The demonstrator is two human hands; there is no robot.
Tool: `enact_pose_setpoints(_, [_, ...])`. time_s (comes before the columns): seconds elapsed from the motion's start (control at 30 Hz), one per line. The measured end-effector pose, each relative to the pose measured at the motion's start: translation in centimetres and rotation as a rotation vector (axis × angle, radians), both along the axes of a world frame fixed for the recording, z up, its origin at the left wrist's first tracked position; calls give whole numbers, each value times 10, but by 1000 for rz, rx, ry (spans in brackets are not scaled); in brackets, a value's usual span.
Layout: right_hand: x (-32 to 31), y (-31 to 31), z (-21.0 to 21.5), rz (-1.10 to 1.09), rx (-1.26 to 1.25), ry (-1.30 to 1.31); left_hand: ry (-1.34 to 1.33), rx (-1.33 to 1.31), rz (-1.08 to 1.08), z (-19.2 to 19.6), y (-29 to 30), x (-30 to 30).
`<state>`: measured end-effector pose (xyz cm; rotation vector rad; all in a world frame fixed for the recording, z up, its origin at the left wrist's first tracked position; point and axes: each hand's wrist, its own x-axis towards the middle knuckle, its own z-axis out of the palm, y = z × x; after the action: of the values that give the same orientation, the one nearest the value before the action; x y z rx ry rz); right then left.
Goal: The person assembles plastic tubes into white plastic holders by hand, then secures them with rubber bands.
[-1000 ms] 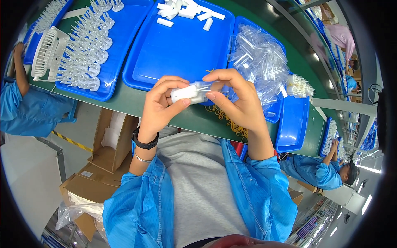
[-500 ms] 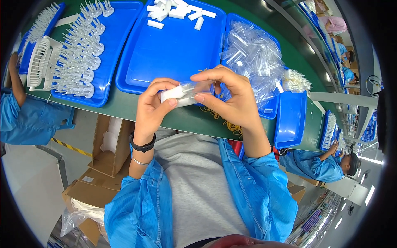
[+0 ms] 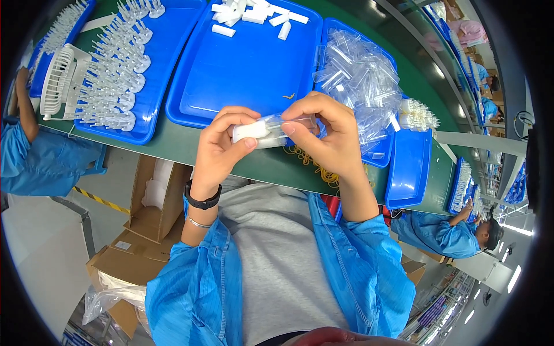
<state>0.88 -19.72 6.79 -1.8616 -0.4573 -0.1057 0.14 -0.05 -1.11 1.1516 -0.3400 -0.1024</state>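
In front of my chest, my left hand [image 3: 218, 147] grips a white rounded piece [image 3: 250, 132] between thumb and fingers. A clear plastic sleeve [image 3: 278, 128] extends from that piece toward the right, partly around it. My right hand [image 3: 330, 135] pinches the sleeve's clear wall with thumb and index finger, and its other fingers curl behind. How deep the white piece sits in the sleeve I cannot tell. Both hands are over the near edge of the green table, below a blue tray [image 3: 231, 75] with several white blocks [image 3: 254, 15] at its far end.
A blue tray at right holds piled clear sleeves [image 3: 358, 81]. Yellow rubber bands [image 3: 323, 173] lie beneath my right hand. White pronged parts [image 3: 109, 81] and a white rack [image 3: 56, 86] stand at left. A smaller blue tray [image 3: 407, 167] is farther right. Co-workers in blue sit on both sides.
My right thumb and index fingertip have come closer together on the sleeve. Both hands appear slightly farther right, and the whole view has shifted a little. The left hand keeps its grip.
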Motion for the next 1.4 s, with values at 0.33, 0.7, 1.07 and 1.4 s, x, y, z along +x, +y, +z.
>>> enact_pose_setpoints(0.33, [-5,-7,10,151,238,404,2,-15,8,-1,1,1])
enact_pose_setpoints(0.7, [4,-3,11,16,-119,-61,-5,-19,14,-3,2,1])
enact_pose_setpoints(1.07, [5,1,-2,-20,54,-27,117,-89,-25,-1,2,0])
enact_pose_setpoints(1.4, [4,-6,-4,-22,49,-1,98,-97,-47,0,0,1])
